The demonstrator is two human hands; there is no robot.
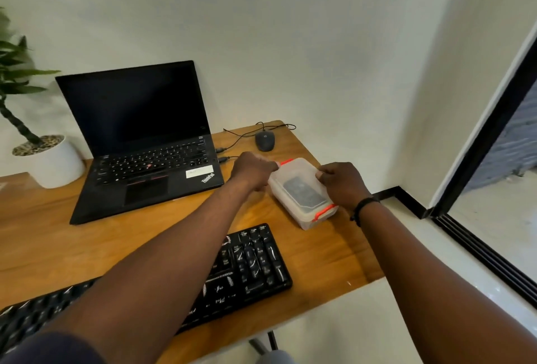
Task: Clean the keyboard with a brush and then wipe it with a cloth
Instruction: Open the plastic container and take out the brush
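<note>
A black keyboard (255, 264) lies along the near edge of the wooden desk (43, 241); my left forearm crosses over its middle. Behind it stands a translucent plastic box (302, 192) with orange clips, lid on, something dark showing inside. My left hand (251, 170) grips the box's far left corner by the orange clip. My right hand (343, 185) grips its right rim, fingers curled over the lid edge. No brush or cloth is visible outside the box.
A black laptop (145, 142) stands open at the back left with a dark screen. A wired mouse (265, 141) sits behind the box. A potted plant (49, 160) stands at the far left. The desk's right edge is just right of the box.
</note>
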